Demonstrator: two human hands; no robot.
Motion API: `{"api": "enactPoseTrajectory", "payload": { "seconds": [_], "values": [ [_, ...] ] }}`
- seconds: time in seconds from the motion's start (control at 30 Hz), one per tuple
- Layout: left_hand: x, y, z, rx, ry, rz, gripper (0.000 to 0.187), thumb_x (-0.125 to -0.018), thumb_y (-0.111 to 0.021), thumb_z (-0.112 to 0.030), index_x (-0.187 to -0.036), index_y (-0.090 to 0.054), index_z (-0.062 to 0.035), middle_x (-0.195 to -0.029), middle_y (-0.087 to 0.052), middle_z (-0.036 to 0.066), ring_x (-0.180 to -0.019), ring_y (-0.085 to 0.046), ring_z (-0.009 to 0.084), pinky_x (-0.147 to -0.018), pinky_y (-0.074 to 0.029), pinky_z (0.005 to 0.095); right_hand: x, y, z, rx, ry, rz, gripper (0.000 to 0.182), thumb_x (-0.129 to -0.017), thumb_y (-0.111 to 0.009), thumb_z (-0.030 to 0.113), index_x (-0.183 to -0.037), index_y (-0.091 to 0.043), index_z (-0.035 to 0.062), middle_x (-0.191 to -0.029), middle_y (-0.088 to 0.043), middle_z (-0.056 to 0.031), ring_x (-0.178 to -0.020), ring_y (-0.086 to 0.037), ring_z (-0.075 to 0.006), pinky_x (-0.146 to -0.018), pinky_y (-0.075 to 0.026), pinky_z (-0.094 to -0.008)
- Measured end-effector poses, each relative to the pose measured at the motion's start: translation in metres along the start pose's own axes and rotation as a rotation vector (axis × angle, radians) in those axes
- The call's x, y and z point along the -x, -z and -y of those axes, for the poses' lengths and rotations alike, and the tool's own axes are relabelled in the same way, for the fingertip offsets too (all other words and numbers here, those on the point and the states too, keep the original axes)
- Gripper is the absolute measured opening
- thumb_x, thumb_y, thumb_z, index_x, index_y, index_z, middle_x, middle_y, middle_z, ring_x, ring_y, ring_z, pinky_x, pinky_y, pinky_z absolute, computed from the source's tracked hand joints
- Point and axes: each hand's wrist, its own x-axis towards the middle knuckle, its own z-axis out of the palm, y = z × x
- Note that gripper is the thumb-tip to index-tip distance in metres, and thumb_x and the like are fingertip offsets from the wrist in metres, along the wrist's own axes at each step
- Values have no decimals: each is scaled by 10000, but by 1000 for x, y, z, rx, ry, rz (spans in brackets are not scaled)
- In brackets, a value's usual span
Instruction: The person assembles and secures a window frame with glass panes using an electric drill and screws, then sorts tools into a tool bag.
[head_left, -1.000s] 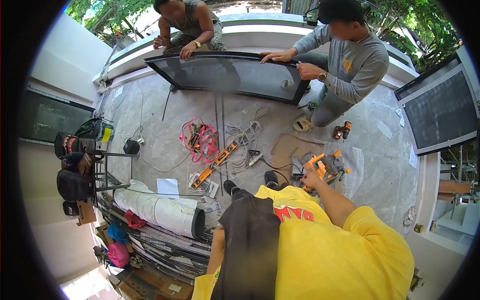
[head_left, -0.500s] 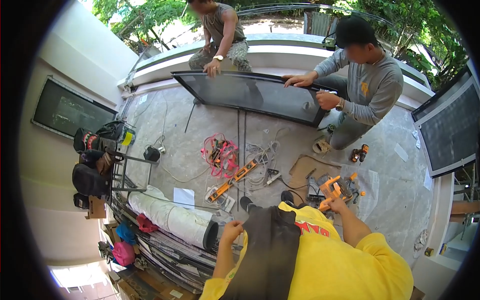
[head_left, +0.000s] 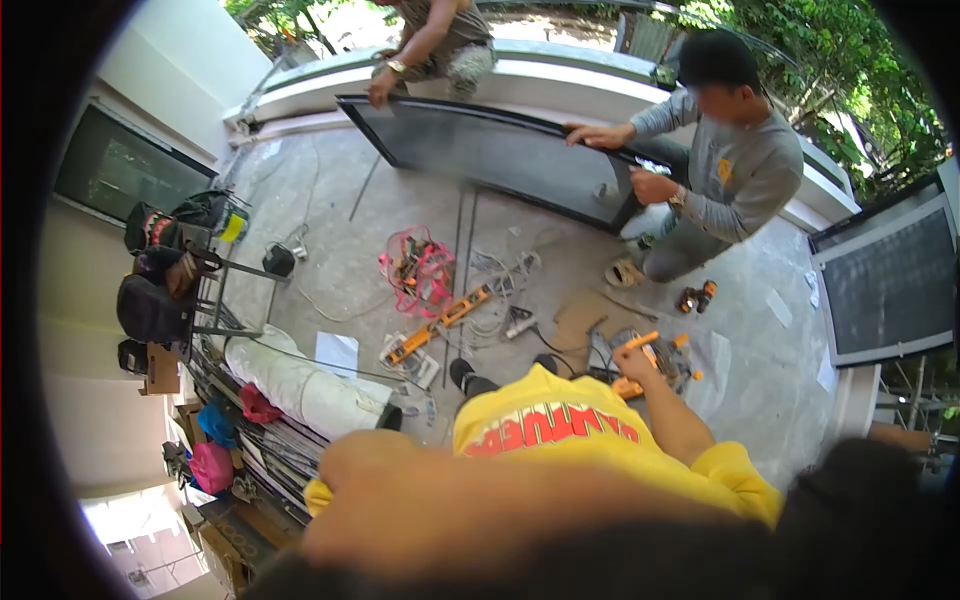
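1. Right hand (head_left: 638, 366) of the person in the yellow shirt (head_left: 560, 410) with red lettering: clamped on the orange handle of an orange-and-grey power tool (head_left: 668, 356).
2. The power tool: on the grey floor (head_left: 345, 250), to the right of the person's dark shoes (head_left: 461, 373), beside a flat brown cardboard sheet (head_left: 580, 318).
3. Left hand and forearm (head_left: 440, 500): a large blurred shape near the viewpoint; I cannot tell whether the fingers are apart or together.
4. Long orange spirit level (head_left: 438, 327): lies slantwise ahead of the shoes, near a tangle of pink straps (head_left: 415, 275) around assorted small items.
5. Orange-and-black cordless drill (head_left: 697, 297): on the floor beyond the power tool.
6. Co-worker in a grey long-sleeved top (head_left: 745, 175): both hands on the black-framed dark panel (head_left: 500, 155), which stands tilted.
7. Second co-worker in camouflage trousers (head_left: 468, 72): one hand on the panel's opposite end.
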Motion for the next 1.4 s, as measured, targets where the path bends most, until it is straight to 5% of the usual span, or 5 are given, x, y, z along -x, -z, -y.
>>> {"api": "enactPoseTrajectory", "payload": {
  "seconds": [0.07, 1.0, 1.17, 1.23, 1.4],
  "values": [
    [5, -3, 12, 1, 42, 48, 199, -896, -628, -177, -867, -654, 19, -943, -666, 190, -828, -663, 285, -755, -537, 339, 4, -1, 0, -1, 156, -188, 282, -919, -584, 251, -761, -637, 24, -613, -601, -52, -530, -614, -153, -493, -487, -331],
    [-27, 21, -5, -875, -601, 718, 359, -908, -601, -353, -912, -669, -1, -948, -721, 112, -846, -698, 278, -822, -540, 335, 43, -14, 41, 18, -91, -298, 302, -840, -681, 283, -776, -704, -11, -801, -704, -200, -790, -675, -350, -730, -529, -446],
    [-139, 228, 186, -696, -13, -237, 485, -873, -713, -222, -1273, -595, 26, -1074, -692, 127, -937, -653, 180, -812, -513, 301, 67, -26, 19, 70, -59, -265, 307, -829, -674, 312, -852, -741, 12, -840, -718, -200, -792, -688, -347, -721, -539, -435],
    [-119, 314, 275, -1746, -26, -453, 417, -888, -705, -280, -1178, -656, 16, -982, -696, 91, -838, -633, 157, -752, -505, 304, 78, -33, 4, 98, -205, -148, 310, -822, -675, 318, -878, -746, 22, -837, -723, -195, -795, -696, -342, -729, -542, -436],
    [-105, 314, 306, -1534, 95, -443, 407, -887, -703, -288, -1153, -665, 18, -960, -696, 90, -825, -631, 158, -744, -504, 308, 117, -25, -4, 59, -401, 12, 329, -880, -645, 300, -829, -724, -15, -641, -657, -146, -479, -609, -256, -493, -501, -393]
  ]
}}
